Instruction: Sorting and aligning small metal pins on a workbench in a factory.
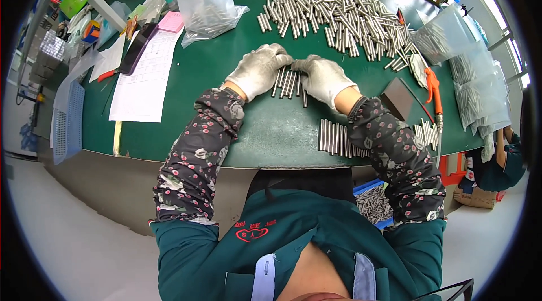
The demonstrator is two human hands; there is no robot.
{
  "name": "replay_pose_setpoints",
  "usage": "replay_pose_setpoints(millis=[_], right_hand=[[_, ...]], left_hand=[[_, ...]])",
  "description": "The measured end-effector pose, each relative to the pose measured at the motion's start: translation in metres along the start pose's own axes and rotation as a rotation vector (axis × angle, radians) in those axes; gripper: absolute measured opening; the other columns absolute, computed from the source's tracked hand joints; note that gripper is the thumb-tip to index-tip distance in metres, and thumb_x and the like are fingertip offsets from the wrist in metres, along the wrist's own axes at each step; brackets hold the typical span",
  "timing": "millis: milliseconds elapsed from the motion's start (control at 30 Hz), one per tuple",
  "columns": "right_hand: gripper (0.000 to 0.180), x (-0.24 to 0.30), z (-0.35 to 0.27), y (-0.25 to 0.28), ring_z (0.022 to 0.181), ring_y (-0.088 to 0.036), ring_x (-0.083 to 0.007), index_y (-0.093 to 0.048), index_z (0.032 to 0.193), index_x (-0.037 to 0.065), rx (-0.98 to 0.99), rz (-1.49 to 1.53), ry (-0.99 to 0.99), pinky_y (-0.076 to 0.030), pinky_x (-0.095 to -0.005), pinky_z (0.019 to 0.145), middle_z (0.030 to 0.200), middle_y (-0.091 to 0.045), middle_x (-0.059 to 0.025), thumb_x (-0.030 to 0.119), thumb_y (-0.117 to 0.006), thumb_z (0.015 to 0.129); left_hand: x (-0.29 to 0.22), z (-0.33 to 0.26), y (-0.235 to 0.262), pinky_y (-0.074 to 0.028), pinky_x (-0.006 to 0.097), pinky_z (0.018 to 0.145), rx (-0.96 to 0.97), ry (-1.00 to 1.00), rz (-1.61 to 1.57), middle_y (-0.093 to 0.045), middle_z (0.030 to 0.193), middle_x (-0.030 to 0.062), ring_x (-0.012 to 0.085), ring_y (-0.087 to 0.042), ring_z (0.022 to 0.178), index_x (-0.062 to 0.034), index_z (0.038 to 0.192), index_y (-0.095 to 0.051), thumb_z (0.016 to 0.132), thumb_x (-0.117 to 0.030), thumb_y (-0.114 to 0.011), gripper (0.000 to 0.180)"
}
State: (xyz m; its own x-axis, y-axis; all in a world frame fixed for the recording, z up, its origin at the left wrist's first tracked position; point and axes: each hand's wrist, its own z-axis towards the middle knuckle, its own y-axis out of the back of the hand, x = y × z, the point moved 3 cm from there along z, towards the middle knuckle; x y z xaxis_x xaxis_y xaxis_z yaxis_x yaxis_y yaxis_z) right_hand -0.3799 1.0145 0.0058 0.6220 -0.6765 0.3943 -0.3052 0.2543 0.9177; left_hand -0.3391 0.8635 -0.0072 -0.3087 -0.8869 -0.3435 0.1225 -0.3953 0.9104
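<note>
Both my hands wear whitish work gloves and meet over a short row of shiny metal pins (289, 84) on the green table. My left hand (261, 70) curls around the row's left end, its fingertips at the pins' far ends. From the other side my right hand (324, 79) closes in, thumb and fingers pressed at the right end of the same row. The gloves partly hide the pins. Nearer the table's front edge, a second neat row of pins (337, 138) lies beside my right forearm. Beyond my hands spreads a large loose heap of pins (339, 16).
Clear bags of pins (471, 83) line the right edge, near an orange air gun (433, 89) and a dark block (397, 99). Another plastic bag (206, 4) stands at the far left, by papers (141, 83) and a phone (138, 48). Below sits a blue bin (383, 223).
</note>
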Motion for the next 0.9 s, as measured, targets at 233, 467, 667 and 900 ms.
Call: replay_pose_setpoints(millis=[233, 467, 667, 900], right_hand=[[0.029, 0.014, -0.020, 0.000, 0.099, -0.062, -0.0332, -0.068, 0.105, 0.012, 0.016, 0.074, 0.011, -0.048, -0.0406, 0.087, 0.105, -0.065, -0.0162, 0.011, -0.052, 0.082], [0.027, 0.028, -0.053, 0.000, 0.091, -0.064, -0.0320, -0.069, 0.102, 0.008, 0.155, 0.040, -0.005, -0.050, -0.0391, 0.081, 0.097, -0.068, -0.0143, 0.011, -0.053, 0.080], [0.024, 0.010, -0.071, 0.014, 0.091, -0.063, -0.0301, -0.069, 0.098, 0.009, 0.139, 0.023, 0.108, -0.050, -0.0381, 0.081, 0.091, -0.067, -0.0114, 0.011, -0.057, 0.077], [0.033, -0.053, -0.115, 0.055, 0.102, -0.061, -0.0244, -0.063, 0.108, 0.000, -0.062, 0.398, -0.018, -0.047, -0.0309, 0.090, 0.114, -0.061, -0.0143, 0.024, -0.065, 0.086]], left_hand=[[-0.013, -0.038, 0.002, -0.047, 0.040, 0.083, -0.083, -0.074, -0.057, -0.059, 0.103, 0.0065, 0.0290, -0.057, 0.098, -0.0127, 0.102, -0.063, 0.075, 0.000, -0.061, 0.029], [-0.053, -0.071, 0.002, -0.049, 0.041, 0.078, -0.126, -0.043, -0.028, -0.060, 0.095, 0.0078, 0.0302, -0.058, 0.091, -0.0089, 0.097, -0.061, 0.074, 0.002, -0.057, 0.026], [-0.095, -0.078, -0.008, -0.050, 0.042, 0.076, -0.155, 0.065, 0.044, -0.060, 0.090, 0.0095, 0.0303, -0.059, 0.086, -0.0084, 0.094, -0.062, 0.075, -0.003, -0.058, 0.020], [-0.111, -0.084, -0.003, -0.038, 0.046, 0.102, -0.141, -0.145, -0.174, -0.046, 0.129, 0.0240, 0.0422, -0.042, 0.123, 0.0002, 0.128, -0.047, 0.078, -0.032, -0.067, 0.063]])
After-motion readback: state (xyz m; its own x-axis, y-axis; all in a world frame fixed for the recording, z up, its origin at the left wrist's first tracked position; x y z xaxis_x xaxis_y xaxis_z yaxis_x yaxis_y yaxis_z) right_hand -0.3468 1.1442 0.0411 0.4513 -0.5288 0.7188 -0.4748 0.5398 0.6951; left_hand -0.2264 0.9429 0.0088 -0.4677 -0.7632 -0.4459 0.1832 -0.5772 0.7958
